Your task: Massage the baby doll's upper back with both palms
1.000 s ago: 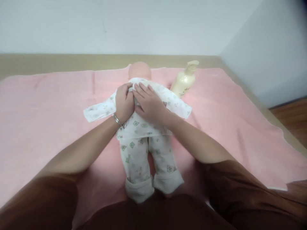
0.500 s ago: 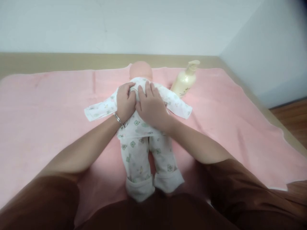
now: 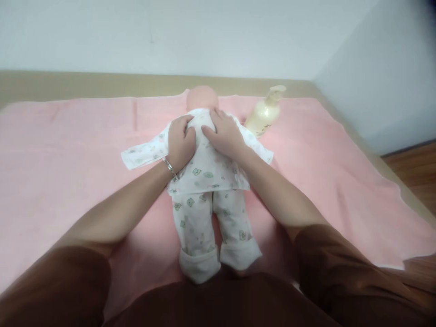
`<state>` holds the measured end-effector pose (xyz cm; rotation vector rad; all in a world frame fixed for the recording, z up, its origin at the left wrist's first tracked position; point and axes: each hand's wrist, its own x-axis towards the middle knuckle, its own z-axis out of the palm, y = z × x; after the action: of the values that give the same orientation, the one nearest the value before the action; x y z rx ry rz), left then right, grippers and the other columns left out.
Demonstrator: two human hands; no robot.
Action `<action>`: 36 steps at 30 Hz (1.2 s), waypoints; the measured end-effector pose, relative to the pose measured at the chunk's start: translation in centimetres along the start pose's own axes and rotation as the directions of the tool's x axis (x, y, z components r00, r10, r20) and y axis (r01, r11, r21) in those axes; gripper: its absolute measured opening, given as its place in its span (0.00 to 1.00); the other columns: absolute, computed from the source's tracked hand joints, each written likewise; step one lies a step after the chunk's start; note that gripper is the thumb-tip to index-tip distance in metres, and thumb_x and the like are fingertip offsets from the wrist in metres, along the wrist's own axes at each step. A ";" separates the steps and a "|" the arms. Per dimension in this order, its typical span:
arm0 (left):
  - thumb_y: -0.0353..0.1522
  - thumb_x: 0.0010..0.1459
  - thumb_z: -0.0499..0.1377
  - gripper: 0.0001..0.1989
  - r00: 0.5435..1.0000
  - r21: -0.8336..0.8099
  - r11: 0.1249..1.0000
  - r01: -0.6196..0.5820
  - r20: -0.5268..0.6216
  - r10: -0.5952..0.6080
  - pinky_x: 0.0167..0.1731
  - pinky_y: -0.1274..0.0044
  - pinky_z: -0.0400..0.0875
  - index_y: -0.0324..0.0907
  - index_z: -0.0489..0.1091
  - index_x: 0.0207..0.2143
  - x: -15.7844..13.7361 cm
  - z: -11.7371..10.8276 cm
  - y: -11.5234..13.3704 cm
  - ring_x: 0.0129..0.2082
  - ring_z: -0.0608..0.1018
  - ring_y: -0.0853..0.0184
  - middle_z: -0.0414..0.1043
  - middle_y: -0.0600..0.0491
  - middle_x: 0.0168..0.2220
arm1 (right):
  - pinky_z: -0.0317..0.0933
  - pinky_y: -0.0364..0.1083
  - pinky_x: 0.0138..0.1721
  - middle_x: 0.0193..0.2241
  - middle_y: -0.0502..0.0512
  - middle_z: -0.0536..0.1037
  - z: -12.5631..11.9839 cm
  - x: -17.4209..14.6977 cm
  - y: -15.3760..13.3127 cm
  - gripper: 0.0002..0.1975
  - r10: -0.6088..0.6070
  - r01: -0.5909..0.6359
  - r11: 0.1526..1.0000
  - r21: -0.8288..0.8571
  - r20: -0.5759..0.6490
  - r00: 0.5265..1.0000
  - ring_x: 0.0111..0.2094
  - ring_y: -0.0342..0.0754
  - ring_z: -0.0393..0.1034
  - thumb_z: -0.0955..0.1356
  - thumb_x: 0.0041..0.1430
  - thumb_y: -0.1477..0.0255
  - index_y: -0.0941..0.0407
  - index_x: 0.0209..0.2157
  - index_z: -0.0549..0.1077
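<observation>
My left hand [image 3: 181, 141] is resting at ten o'clock on the doll [image 3: 208, 175], right hand [image 3: 226, 134] at one; both thumbs wide. Bottle [image 3: 264, 116] is standing at two.

Doll [image 3: 211, 177] with face hidden, bottle lettering [image 3: 263, 130] blurred

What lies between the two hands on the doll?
In the head view, only the printed white top shows between the left hand and the right hand.
</observation>
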<state>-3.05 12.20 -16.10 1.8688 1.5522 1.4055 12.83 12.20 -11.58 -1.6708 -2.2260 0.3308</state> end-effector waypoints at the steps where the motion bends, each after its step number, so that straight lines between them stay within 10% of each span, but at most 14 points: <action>1: 0.29 0.56 0.51 0.18 1.000 0.000 1.000 0.002 0.001 -0.002 0.63 0.64 0.70 0.44 0.73 0.47 0.0 0.0 0.0 0.56 0.75 0.59 0.77 0.50 0.53 | 0.44 0.66 0.74 0.73 0.67 0.53 0.0 0.0 0.0 0.36 0.017 -0.017 1.000 -0.009 -0.004 1.000 0.74 0.62 0.48 0.56 0.69 0.60 0.66 0.71 0.52; 10: 0.29 0.57 0.52 0.17 1.000 -0.013 1.000 0.002 -0.016 -0.003 0.62 0.67 0.70 0.44 0.73 0.47 0.0 0.2 -0.2 0.56 0.75 0.61 0.77 0.50 0.53 | 0.58 0.67 0.67 0.70 0.81 0.55 0.4 -4.2 -4.3 0.34 0.005 -0.025 0.960 -0.279 -0.073 0.997 0.71 0.71 0.53 0.54 0.72 0.65 0.75 0.70 0.53; 23: 0.27 0.59 0.51 0.17 1.000 -0.021 1.000 -0.008 -0.027 0.007 0.61 0.67 0.72 0.46 0.73 0.45 0.2 0.4 -0.8 0.54 0.76 0.62 0.78 0.52 0.50 | 0.41 0.72 0.73 0.73 0.54 0.55 0.0 -1.8 -1.5 0.26 -0.252 0.252 0.964 -0.088 0.014 0.968 0.75 0.61 0.44 0.57 0.70 0.68 0.52 0.67 0.65; 36: 0.27 0.58 0.51 0.17 1.000 -0.029 1.000 0.002 -0.017 -0.003 0.63 0.66 0.71 0.45 0.74 0.46 0.0 0.2 -0.3 0.56 0.76 0.61 0.78 0.51 0.52 | 0.47 0.77 0.68 0.73 0.64 0.52 0.8 -4.7 -4.1 0.28 -0.069 0.057 0.988 -0.147 -0.076 0.995 0.74 0.71 0.44 0.56 0.72 0.67 0.56 0.70 0.59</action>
<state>-3.00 12.38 -16.40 1.8420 1.5330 1.4384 10.08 6.58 -11.38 -1.6491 -2.2844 0.0858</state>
